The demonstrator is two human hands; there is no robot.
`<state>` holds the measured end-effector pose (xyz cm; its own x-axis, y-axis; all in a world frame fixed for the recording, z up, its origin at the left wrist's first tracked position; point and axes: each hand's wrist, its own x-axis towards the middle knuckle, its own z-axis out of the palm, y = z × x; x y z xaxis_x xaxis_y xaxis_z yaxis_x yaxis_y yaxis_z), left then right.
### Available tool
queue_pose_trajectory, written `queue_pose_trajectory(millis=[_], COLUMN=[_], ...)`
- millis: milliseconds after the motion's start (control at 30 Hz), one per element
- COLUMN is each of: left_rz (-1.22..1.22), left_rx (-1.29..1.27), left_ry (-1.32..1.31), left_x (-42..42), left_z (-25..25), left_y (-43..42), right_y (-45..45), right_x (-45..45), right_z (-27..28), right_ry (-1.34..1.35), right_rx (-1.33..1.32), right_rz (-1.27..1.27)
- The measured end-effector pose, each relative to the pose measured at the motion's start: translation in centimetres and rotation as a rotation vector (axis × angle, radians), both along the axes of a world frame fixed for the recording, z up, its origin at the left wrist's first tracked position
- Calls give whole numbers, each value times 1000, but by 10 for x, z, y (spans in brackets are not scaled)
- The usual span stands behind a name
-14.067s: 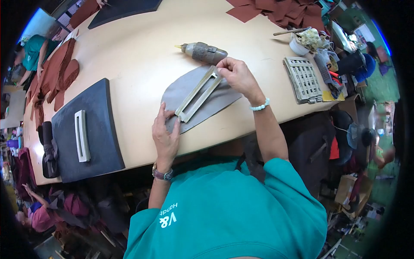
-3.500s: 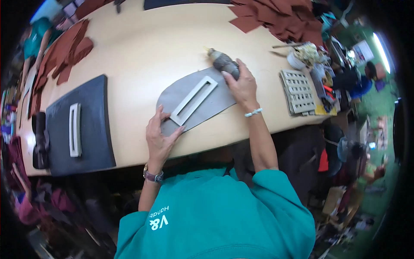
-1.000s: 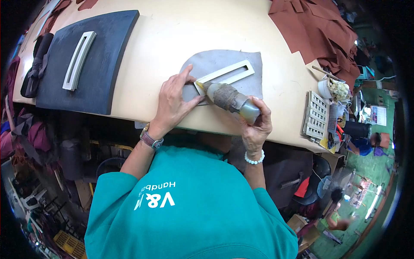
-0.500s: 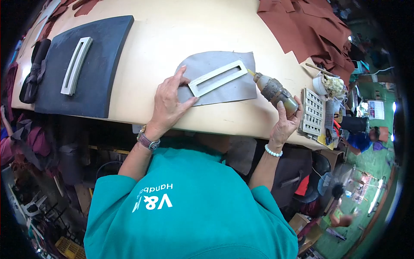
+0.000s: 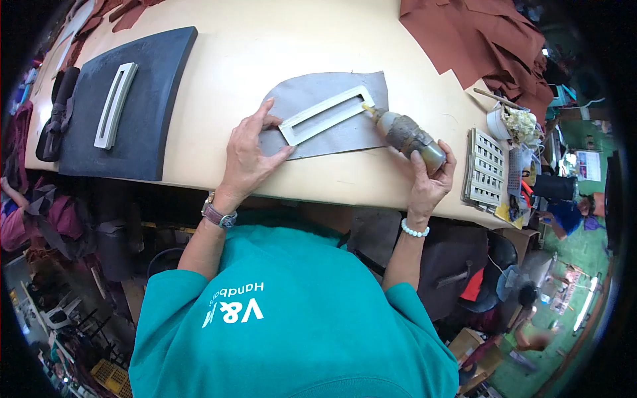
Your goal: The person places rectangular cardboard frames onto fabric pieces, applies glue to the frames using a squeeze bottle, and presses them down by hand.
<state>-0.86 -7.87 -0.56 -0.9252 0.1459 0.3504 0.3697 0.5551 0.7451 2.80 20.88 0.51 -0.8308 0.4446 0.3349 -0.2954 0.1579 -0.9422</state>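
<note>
A pale slotted rectangular frame (image 5: 312, 134) lies slantwise on a grey piece of sheet material (image 5: 295, 89) with one rounded corner. My left hand (image 5: 251, 147) is at the frame's left end, thumb and forefinger spread on the grey piece; the other fingers are partly hidden. My right hand (image 5: 431, 184) grips a squeeze bottle (image 5: 406, 138), stained brown and wrapped round its middle. The bottle is tilted, its yellow nozzle (image 5: 366, 107) at the right end bar of the frame. Whether anything flows out cannot be made out.
A dark board (image 5: 142, 99) bearing stacked pale slotted strips (image 5: 114, 106) lies left, beside a dark roll (image 5: 56, 119). To the right are slotted pale plates (image 5: 486, 169), a white tub (image 5: 497, 126) and reddish-brown sheets (image 5: 478, 40). The table's near edge runs before me.
The bottle's nozzle has shifted left, from the frame's outer right edge onto its end bar. My left hand keeps its place by the frame. The whole view has shifted slightly.
</note>
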Motion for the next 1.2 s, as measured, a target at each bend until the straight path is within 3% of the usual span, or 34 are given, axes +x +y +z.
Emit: queue_pose_trajectory(millis=[200, 500, 600, 700, 767, 900, 967, 1033, 1100, 1200], left_rz=[21, -10, -14, -9, 7, 47, 56, 55, 49, 50], left_rx=[93, 258, 316, 281, 245, 208, 181, 142, 164, 180], left_ry=[-91, -201, -222, -204, -202, -214, -224, -236, -224, -175], left_x=[1, 2, 2, 3, 2, 1, 3, 2, 2, 1], left_z=[0, 3, -1, 1, 2, 0, 2, 2, 0, -2], left_y=[2, -3, -4, -3, -2, 4, 5, 3, 2, 5], right_y=[-18, -67, -63, -35, -16, 2, -6, -13, -16, -18], right_x=[20, 40, 31, 4, -16, -61, -80, -94, -104, -103], right_z=[-8, -13, 6, 15, 26, 43, 45, 36, 29, 10], right_ry=[-51, 34, -201, -260, -302, -236, -212, -258, -378, -119], right_rx=[-35, 126, -126, -919, -1229, -766, -285, 22, 104, 854], right_rz=[118, 323, 379, 514, 562, 522, 368, 232, 171, -101])
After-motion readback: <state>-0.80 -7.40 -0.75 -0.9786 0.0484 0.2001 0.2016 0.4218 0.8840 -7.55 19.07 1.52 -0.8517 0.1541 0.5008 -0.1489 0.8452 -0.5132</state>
